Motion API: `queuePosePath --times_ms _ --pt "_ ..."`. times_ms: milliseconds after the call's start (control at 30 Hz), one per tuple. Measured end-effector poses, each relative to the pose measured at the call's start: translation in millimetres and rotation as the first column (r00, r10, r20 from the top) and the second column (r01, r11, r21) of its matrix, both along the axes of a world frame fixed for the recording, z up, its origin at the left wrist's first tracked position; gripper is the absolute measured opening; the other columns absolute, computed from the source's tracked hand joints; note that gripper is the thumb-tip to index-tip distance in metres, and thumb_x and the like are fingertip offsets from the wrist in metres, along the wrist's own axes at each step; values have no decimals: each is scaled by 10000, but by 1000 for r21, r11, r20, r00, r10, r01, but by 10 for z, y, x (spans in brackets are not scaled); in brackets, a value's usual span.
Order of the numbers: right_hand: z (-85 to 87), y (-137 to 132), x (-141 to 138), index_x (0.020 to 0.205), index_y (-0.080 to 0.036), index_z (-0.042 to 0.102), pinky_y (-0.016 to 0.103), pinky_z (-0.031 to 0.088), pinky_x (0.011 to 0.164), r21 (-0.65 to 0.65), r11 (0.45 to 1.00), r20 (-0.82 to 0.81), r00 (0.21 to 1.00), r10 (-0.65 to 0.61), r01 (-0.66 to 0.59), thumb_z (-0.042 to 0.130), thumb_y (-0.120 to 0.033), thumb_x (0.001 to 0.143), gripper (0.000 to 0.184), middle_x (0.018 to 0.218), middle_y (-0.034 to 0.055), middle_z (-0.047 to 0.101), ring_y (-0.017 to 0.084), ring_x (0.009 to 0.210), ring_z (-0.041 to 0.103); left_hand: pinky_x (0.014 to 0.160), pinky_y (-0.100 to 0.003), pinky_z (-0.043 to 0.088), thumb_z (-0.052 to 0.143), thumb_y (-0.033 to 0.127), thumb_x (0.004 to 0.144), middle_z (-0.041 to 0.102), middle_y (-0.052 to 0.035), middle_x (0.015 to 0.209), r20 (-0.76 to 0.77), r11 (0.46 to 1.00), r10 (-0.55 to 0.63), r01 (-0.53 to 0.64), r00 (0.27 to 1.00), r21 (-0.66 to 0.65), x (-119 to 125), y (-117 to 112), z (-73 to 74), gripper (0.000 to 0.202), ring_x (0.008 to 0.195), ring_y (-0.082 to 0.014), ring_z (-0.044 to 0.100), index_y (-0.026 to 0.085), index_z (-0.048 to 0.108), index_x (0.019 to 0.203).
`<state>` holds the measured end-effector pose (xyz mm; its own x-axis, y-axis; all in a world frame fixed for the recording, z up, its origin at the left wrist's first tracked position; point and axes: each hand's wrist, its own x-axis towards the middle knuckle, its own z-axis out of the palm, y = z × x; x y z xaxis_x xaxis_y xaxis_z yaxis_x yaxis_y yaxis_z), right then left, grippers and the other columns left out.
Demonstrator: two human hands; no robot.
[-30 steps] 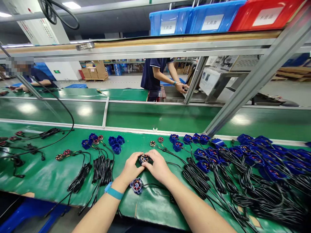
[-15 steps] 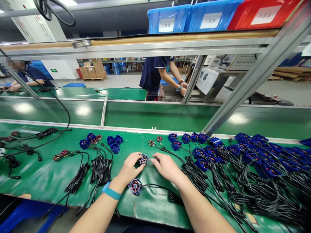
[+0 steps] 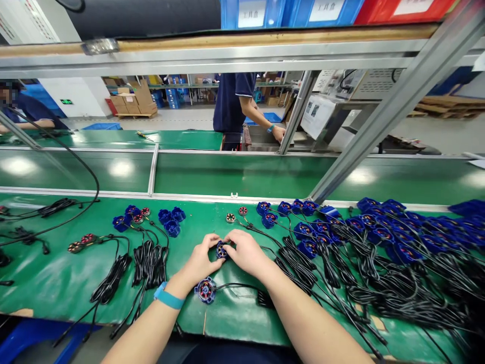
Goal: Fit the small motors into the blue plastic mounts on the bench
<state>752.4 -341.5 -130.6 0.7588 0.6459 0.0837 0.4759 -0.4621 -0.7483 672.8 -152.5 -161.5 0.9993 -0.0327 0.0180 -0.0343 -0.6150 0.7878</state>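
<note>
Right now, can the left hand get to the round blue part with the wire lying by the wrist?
Probably yes. The left hand is busy pinching a small round part together with the right hand, but the blue wired part lies just beside its wrist on the green mat, with nothing covering it.

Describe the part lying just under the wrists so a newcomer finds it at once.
On the green mat, look just below both hands. A round blue part with a red centre lies alone there, its black cable trailing right, apart from the tangled heap.

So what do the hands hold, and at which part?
Left hand and right hand pinch a small round blue motor part by its rim.
</note>
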Motion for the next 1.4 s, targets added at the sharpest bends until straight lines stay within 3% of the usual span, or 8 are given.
queuePosePath --times_ms 167,367,533,700,1067,1133,1300,1400 --pt "176 127 149 826 -152 671 281 404 709 -304 941 94 978 186 -150 662 -138 885 62 873 50 660 186 838 610 1076 -368 499 735 194 781 725 -43 1251 -18 997 -38 37 999 -61 8 -11 32 586 1209 -186 664 268 416 1267" --pt "354 315 318 930 -153 731 291 341 607 -557 775 141 886 442 -298 610 -139 866 138 877 95 721 226 806 669 1054 -359 509 729 158 764 737 -31 1246 -28 987 -71 66 997 -147 6 -21 113 612 1200 -189 669 266 428 1285" --pt "489 340 284 936 -142 733 293 344 598 -567 758 117 880 461 -322 613 -147 883 131 873 108 726 230 792 677 1045 -383 511 717 130 755 744 -46 1234 -12 981 -78 75 997 -181 9 -27 131 615 1181 -208 679 255 432 1286" --pt "378 313 293 943 -145 716 303 346 607 -553 777 157 878 451 -301 602 -99 869 144 871 106 720 241 804 678 1061 -408 506 720 126 752 740 -56 1249 -5 979 -72 69 997 -190 4 -40 152 610 1208 -229 668 263 449 1281" --pt "479 459 70 1208 -50 603 334 487 704 -753 598 137 824 550 -274 636 -84 880 332 993 177 695 316 893 693 929 -373 565 759 99 693 746 -23 1071 39 973 -43 51 998 -224 -14 -24 122 531 1050 -251 713 256 528 1144" --pt "483 432 92 1189 -73 619 323 486 736 -721 641 142 849 509 -263 640 -102 906 285 1021 163 698 299 935 689 966 -370 562 768 116 713 735 -27 1128 51 969 -23 35 998 -245 -32 -15 84 583 1101 -240 701 267 504 1210" --pt "306 -19 232 1054 -144 679 296 471 788 -269 957 -21 994 105 -107 675 -259 968 144 951 54 716 204 892 668 970 -397 574 804 236 785 698 -75 1202 165 1000 -20 17 986 22 -70 34 -10 578 1102 -251 685 259 527 1291" --pt "142 -284 218 1034 -178 715 306 465 815 -100 991 -190 979 73 -93 606 -311 996 176 988 31 727 194 911 662 995 -427 573 785 258 829 710 -99 1178 288 971 -137 72 948 227 -53 66 -38 417 1115 -268 675 225 619 1210"
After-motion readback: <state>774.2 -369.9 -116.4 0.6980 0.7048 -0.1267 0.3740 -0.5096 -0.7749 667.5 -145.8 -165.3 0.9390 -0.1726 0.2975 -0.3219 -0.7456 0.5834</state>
